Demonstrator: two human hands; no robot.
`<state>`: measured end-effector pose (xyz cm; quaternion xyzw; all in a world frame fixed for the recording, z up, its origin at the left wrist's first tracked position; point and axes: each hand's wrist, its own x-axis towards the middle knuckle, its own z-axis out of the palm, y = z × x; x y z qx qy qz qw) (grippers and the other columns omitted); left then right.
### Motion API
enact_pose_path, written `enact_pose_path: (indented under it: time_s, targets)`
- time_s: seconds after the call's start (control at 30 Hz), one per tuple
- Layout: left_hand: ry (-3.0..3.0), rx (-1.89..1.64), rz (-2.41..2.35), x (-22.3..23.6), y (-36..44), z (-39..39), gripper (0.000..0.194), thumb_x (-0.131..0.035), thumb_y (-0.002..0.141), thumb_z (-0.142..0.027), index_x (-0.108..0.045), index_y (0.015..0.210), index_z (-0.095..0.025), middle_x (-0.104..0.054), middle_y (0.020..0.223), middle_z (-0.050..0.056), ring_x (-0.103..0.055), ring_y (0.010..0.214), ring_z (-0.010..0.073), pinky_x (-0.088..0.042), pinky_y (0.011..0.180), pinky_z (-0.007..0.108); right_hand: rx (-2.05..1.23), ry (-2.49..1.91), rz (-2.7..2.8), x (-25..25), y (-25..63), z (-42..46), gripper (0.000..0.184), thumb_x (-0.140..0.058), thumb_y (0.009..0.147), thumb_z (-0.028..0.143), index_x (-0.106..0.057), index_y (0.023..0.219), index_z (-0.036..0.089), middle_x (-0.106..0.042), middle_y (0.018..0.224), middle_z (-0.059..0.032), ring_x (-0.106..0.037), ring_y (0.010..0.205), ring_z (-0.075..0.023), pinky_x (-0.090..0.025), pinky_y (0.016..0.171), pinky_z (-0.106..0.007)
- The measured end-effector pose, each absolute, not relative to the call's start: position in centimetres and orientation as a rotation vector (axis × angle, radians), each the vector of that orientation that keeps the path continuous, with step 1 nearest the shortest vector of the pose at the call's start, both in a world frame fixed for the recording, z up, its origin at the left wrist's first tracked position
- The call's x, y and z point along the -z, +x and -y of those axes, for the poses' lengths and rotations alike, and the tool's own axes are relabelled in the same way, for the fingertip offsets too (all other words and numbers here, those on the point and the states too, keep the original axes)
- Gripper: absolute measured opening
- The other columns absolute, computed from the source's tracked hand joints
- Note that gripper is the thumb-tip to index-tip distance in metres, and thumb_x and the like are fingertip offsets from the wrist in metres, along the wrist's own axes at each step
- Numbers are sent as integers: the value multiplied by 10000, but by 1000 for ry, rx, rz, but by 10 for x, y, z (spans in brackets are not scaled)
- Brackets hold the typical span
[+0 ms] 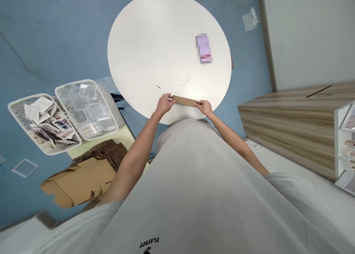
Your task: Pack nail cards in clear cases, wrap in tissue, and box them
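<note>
A narrow brown cardboard box point(184, 101) lies near the front edge of the round white table point(155, 32), its long side towards me. At its left end my left hand point(165, 103) is closed, fingers and thumb gripping the corner. My right hand point(204, 107) pinches the opposite end between thumb and fingers. The inside of the box does not show from here. Farther back on the right of the tabletop lies a lilac item point(203, 48), pixelated so that its kind is unclear.
To the left stand a white basket point(46, 153) of printed packets and a white basket point(115, 111) of clear plastic boxes. Below them is a stack of flat cardboard boxes point(85, 180). A wood-grain cabinet point(288, 124) stands at right; paper point(249, 20) lies on the floor.
</note>
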<state>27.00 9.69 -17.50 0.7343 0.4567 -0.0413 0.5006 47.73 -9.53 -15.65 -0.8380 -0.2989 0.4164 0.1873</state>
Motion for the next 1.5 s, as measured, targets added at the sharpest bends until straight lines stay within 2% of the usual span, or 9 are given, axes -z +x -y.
enact_pose_path:
  time_s: [0.1, 0.27, 0.47, 0.6, 0.8, 0.93, 1.17, 1.3, 1.5]
  targets:
    - [1779, 7, -1134, 169, 266, -89, 328, -717, 938, -165, -782, 1260, -176, -739, 1366, 145, -782, 1056, 271, -622, 1078, 458, -1127, -2385, 782, 150, 475, 96, 183, -725, 1007, 281, -842, 885, 213, -830, 904, -37, -757, 916, -233, -555, 844, -310]
    - [1655, -121, -1238, 168, 253, -62, 349, -647, 966, -116, -739, 1293, -195, -774, 1393, 121, -789, 1083, 247, -629, 1076, 425, -1036, -2326, 723, 156, 466, 101, 230, -662, 974, 209, -864, 1085, 207, -860, 1240, -99, -810, 1030, -263, -619, 1021, -395]
    - [1374, 90, -1313, 183, 241, -38, 506, -686, 919, -105, -699, 1421, -169, -733, 1535, 178, -807, 1202, 282, -572, 1201, 471, -1263, -2227, 229, 181, 453, 102, 201, -728, 897, 132, -838, 1059, 177, -868, 1139, -101, -840, 1065, -255, -607, 1159, -435]
    - [1216, 41, -1325, 186, 235, -36, 570, -764, 895, -182, -703, 1461, -156, -638, 1660, 225, -751, 1369, 326, -552, 1238, 499, -1243, -2141, 89, 186, 447, 100, 296, -739, 944, 151, -801, 1233, 160, -849, 1114, -75, -821, 923, -162, -678, 1061, -384]
    - [1159, 65, -1229, 170, 240, -42, 535, -738, 911, -241, -744, 1432, -118, -834, 1336, 197, -765, 1349, 344, -543, 1246, 531, -1203, -1905, -116, 176, 439, 99, 252, -803, 948, 114, -827, 1189, 182, -801, 887, 20, -793, 747, -94, -730, 899, -271]
    - [1207, 27, -1159, 156, 250, -43, 569, -721, 944, -274, -707, 1501, -158, -836, 1342, 184, -729, 1420, 360, -539, 1249, 544, -1051, -1740, -318, 164, 440, 107, 189, -876, 943, 144, -814, 1121, 163, -829, 915, -10, -805, 703, -109, -719, 746, -221]
    - [1160, -12, -1175, 140, 276, -39, 543, -691, 951, -254, -668, 1479, -130, -843, 1307, 188, -767, 1366, 312, -549, 1254, 501, -1080, -1509, -449, 142, 476, 110, 212, -876, 919, 116, -742, 1055, 209, -822, 932, -1, -812, 767, -110, -701, 826, -208]
    - [1081, -65, -1223, 137, 304, -20, 461, -720, 977, -323, -679, 1395, -133, -855, 1237, 180, -807, 1285, 306, -568, 1247, 506, -1149, -1571, -358, 140, 518, 105, 204, -855, 942, 229, -698, 1071, 250, -784, 989, 22, -782, 703, -103, -675, 754, -225]
    - [1078, -100, -1362, 139, 389, 25, 470, -707, 994, -371, -660, 1409, -155, -849, 1228, 171, -817, 1274, 300, -575, 1244, 505, -1237, -1650, -264, 146, 611, 115, 212, -809, 919, 238, -666, 1076, 246, -754, 1012, 36, -745, 635, -79, -623, 684, -214]
